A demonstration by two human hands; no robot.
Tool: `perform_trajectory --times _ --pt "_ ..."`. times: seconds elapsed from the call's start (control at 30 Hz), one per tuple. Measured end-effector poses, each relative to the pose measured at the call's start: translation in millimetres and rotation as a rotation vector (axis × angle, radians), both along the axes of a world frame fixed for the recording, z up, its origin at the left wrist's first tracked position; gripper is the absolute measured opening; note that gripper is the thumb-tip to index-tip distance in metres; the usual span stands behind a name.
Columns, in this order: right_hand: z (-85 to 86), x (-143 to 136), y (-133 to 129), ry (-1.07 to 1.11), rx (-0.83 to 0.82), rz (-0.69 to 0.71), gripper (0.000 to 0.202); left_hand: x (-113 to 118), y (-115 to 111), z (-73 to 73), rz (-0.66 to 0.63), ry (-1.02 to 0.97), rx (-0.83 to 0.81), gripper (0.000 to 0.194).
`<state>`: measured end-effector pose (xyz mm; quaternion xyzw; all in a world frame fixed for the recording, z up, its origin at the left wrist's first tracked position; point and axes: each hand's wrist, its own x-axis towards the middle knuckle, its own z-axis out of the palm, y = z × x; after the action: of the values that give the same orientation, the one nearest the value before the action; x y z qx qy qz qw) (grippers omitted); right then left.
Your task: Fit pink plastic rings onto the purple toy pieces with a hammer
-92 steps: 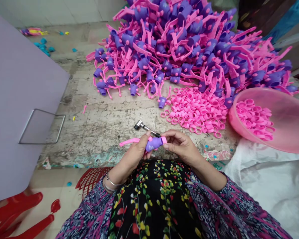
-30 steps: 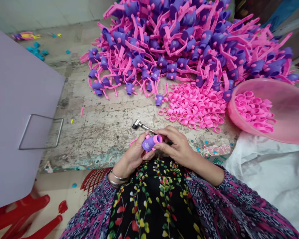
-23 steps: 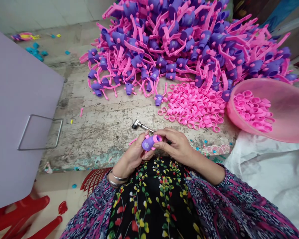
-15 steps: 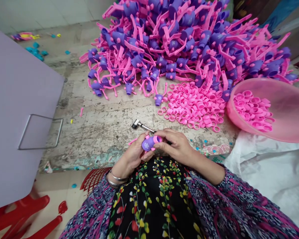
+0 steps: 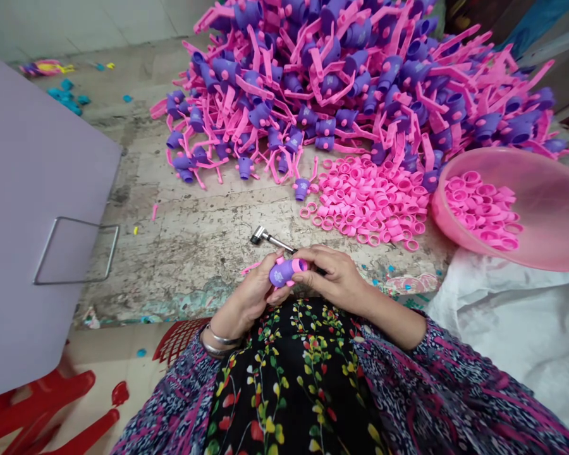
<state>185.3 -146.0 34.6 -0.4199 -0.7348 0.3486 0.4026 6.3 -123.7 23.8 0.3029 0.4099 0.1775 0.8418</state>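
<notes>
Near the table's front edge, my left hand is closed around a purple doll torso with pink arms and a pale print on it. A pink ring sits around the torso's open end, which points right. The thumb and fingers of my right hand pinch this ring. Just beyond my hands lies a small metal hammer; the right hand hides part of its dark handle, and whether it touches the handle I cannot tell. Loose pink rings lie heaped beyond my right hand.
A large pile of purple torsos with pink arms covers the table's back. On the right stands a pink bowl holding more rings, above white cloth. A lilac panel with a wire handle bounds the left side.
Hardly anything differs. Both hands keep the same hold on the torso and ring, and the view has shifted very slightly.
</notes>
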Motion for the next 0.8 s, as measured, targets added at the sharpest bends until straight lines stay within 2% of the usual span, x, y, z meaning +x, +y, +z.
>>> perform_trajectory --times 0.17,0.27,0.4,0.47,0.57,0.63,0.8 --pt "-3.0 3 -2 0.061 -0.043 -0.032 0.025 -3 1 -3.4 0.01 0.131 0.134 0.061" --pt "-4.3 4 1 0.206 -0.121 -0.06 0.033 -2 1 0.8 0.036 0.279 0.273 0.059" --pt "-3.8 -8 10 0.581 -0.46 -0.23 0.047 3 1 13.6 0.055 0.441 0.42 0.05" --pt "-1.6 -18 14 0.732 -0.609 -0.253 0.05 7 1 19.1 0.067 0.485 0.521 0.045" --pt "2.5 -30 16 0.835 -0.703 -0.226 0.055 11 3 23.7 0.066 0.507 0.701 0.037" --pt "3.8 -33 15 0.875 -0.734 -0.182 0.058 11 4 25.6 0.016 0.529 0.786 0.034" --pt "4.0 -31 14 0.949 -0.809 0.002 0.058 12 8 33.3 -0.07 0.527 0.949 0.033"
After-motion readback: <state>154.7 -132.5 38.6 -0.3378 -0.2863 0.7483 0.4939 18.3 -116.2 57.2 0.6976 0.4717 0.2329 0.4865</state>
